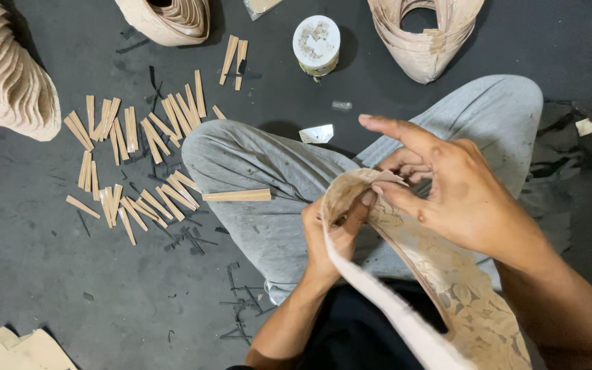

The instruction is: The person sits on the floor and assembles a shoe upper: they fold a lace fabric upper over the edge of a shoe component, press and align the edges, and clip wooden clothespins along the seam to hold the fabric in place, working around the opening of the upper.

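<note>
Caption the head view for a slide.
Both hands, left and right, fold a patterned beige strip above scattered wooden sticks.

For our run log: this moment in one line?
left hand: pinches patterned strip | right hand: presses its folded end | wooden slat: on knee

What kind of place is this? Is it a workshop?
Probably a small craft workshop, worked on the floor. Cut wooden sticks lie scattered on the dark floor, folded paper stacks sit nearby, and both hands shape a patterned paper strip.
</note>
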Tool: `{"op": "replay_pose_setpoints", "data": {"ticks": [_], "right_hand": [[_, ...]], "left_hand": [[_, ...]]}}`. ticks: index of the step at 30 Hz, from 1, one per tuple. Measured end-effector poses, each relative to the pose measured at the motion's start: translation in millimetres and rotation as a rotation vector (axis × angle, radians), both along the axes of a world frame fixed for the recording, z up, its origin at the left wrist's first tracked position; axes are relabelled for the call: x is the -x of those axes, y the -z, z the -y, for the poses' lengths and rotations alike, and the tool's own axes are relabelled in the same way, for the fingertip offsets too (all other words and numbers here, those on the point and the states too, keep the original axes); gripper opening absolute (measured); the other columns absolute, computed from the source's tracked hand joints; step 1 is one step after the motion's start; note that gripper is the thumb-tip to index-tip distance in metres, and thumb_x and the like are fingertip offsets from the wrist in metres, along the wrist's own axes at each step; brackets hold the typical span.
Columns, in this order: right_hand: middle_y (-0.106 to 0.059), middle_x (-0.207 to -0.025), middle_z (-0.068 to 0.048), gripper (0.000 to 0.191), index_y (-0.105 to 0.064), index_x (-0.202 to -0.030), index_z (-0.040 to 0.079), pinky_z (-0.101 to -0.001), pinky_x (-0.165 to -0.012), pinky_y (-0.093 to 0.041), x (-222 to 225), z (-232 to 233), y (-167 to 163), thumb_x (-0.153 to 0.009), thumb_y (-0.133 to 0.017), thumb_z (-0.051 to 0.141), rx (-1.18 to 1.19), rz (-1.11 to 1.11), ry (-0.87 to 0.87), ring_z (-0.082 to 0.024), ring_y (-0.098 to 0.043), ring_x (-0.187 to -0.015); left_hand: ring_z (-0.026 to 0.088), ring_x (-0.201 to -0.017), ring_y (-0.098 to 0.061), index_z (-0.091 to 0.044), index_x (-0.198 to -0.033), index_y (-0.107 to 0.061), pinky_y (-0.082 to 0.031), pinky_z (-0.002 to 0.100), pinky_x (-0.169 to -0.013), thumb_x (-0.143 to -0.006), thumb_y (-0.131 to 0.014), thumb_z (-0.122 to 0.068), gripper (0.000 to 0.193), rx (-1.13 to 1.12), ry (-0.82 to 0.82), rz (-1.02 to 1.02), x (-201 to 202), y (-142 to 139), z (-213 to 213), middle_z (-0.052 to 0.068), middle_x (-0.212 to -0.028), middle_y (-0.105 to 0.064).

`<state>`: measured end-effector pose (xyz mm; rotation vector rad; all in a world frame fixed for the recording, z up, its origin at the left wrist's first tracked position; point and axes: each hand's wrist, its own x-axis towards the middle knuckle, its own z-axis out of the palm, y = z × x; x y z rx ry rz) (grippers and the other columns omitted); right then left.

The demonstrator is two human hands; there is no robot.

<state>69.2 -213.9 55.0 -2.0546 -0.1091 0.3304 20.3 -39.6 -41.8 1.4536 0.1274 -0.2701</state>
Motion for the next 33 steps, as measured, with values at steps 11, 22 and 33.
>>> {"op": "replay_pose_setpoints", "data": {"ticks": [11, 22, 33], "right_hand": [[-0.073, -0.084, 0.0, 0.064, -0.056, -0.146, 0.018, -0.0285, -0.063, -0.056, 32.7, 3.8, 22.8, -0.088, -0.08, 0.009, 0.15, 0.498, -0.117, -0.01, -0.066, -0.072], [-0.075, -0.098, -0.006, 0.079, -0.048, -0.149, 0.013, -0.0319, -0.072, -0.064, 38.4, -3.8, -7.5, -0.079, -0.083, 0.013, 0.165, 0.345, -0.051, -0.017, -0.076, -0.082], [-0.078, -0.092, -0.007, 0.078, -0.048, -0.148, 0.015, -0.0327, -0.07, -0.064, 30.4, -3.7, -18.2, -0.077, -0.08, 0.013, 0.131, 0.085, -0.009, -0.02, -0.079, -0.083]], "left_hand": [[0.015, -0.088, -0.072, 0.001, -0.119, -0.071, -0.058, 0.027, -0.074, -0.093, -0.076, -0.006, 0.027, 0.036, -0.069, -0.03, 4.6, 4.9, -3.0, 0.008, -0.103, -0.077], [0.015, -0.097, -0.071, 0.001, -0.117, -0.073, -0.057, 0.029, -0.085, -0.102, -0.07, -0.009, 0.019, -0.034, -0.001, -0.058, 16.2, 19.4, -8.8, 0.01, -0.106, -0.077], [0.014, -0.096, -0.072, -0.004, -0.128, -0.071, -0.061, 0.029, -0.084, -0.103, -0.064, -0.019, 0.03, 0.018, 0.051, -0.011, 8.4, -17.1, -8.0, 0.008, -0.109, -0.078]]}}
